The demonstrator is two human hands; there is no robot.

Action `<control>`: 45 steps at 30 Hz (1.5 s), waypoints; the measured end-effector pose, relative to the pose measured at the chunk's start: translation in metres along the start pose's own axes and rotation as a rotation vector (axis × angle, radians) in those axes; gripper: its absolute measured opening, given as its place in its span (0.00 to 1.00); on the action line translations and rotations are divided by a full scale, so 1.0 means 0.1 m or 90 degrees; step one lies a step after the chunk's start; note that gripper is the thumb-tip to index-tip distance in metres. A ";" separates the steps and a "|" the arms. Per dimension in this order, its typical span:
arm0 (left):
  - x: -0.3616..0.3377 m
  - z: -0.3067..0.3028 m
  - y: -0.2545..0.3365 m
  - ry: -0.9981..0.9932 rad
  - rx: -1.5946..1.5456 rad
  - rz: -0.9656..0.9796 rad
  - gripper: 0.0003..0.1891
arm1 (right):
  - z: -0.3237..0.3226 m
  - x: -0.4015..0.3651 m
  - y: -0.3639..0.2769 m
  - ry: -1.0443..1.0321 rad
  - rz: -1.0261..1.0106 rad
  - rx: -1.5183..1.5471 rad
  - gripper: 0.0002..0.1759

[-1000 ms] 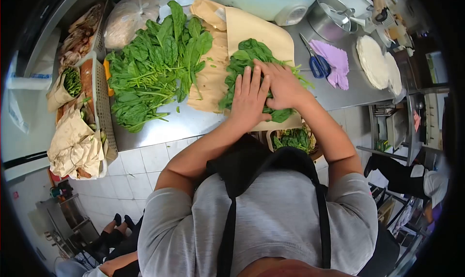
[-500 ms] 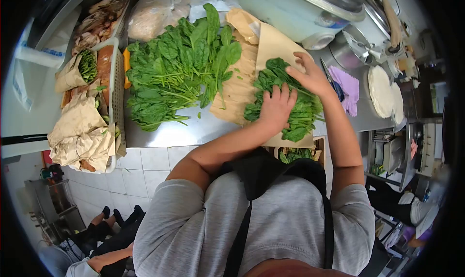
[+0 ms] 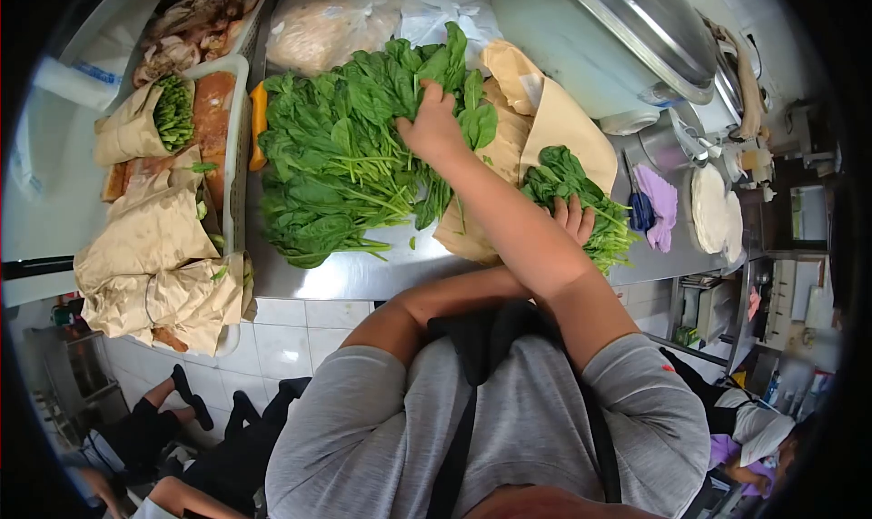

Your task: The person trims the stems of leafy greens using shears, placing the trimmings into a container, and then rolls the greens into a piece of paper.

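Observation:
A large pile of leafy greens [image 3: 336, 147] lies on the metal counter. My right hand [image 3: 434, 127] is at the upper right part of this pile, its thumb and fingers apart among the leaves. My left hand [image 3: 574, 219] rests on a smaller bunch of greens [image 3: 556, 172] that lies on brown paper [image 3: 570, 124], stems pointing right. Its visible fingers are slightly apart, and the rest of it is partly hidden by leaves and my right forearm. My right forearm crosses over my left arm.
Paper-wrapped bundles [image 3: 150, 237] sit in a white basket [image 3: 238, 156] at the left. Behind the greens are plastic bags [image 3: 331, 19] and a large lidded container [image 3: 581, 42]. Scissors [image 3: 640, 208] and a purple cloth [image 3: 658, 206] lie at right. Other people are visible at lower left and lower right.
My right hand has left the small bunch and moved left to the large pile. My left hand stays on the small bunch. The whole view has shifted slightly.

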State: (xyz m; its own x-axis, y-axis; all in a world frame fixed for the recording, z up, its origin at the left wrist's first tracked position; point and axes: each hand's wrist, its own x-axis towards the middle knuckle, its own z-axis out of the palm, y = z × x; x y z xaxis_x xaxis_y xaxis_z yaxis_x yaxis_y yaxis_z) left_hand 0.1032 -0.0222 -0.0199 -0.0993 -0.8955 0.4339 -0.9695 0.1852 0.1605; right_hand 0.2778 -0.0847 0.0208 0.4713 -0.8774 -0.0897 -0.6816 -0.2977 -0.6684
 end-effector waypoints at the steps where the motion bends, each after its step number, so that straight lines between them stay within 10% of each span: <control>1: 0.01 -0.01 -0.01 0.008 -0.002 0.002 0.27 | 0.02 0.05 0.09 0.020 -0.028 0.030 0.37; 10: 0.04 0.25 0.03 0.010 -0.511 -0.065 0.25 | -0.84 0.18 0.30 0.011 0.035 0.343 0.30; 22: 0.04 0.17 -0.03 -0.052 -0.391 -0.029 0.28 | -0.71 0.40 0.38 -0.098 0.335 0.418 0.34; 29: 0.04 0.35 -0.01 -0.026 -0.385 -0.019 0.29 | -0.64 0.21 0.49 0.283 -0.143 -0.143 0.35; 32: 0.03 0.38 0.03 0.002 -0.291 -0.011 0.30 | -0.65 0.03 0.41 0.125 -0.078 -0.113 0.34; 39: 0.03 0.17 -0.04 0.012 -0.283 -0.002 0.30 | -0.43 0.29 0.56 0.312 0.070 -0.092 0.26; 42: 0.05 0.28 -0.04 0.045 -0.257 0.003 0.29 | -0.56 0.12 0.56 0.235 -0.242 -0.113 0.15; 45: 0.03 0.36 0.01 0.038 -0.264 -0.003 0.29 | -0.47 0.09 0.77 0.097 -0.156 -0.287 0.05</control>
State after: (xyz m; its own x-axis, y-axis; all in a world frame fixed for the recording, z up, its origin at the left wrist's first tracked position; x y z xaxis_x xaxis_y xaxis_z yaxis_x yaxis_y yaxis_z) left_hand 0.0938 -0.0393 -0.0506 -0.0698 -0.8744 0.4802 -0.7965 0.3387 0.5009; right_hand 0.2031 -0.1327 0.0031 0.5832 -0.7964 0.1601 -0.7502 -0.6036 -0.2697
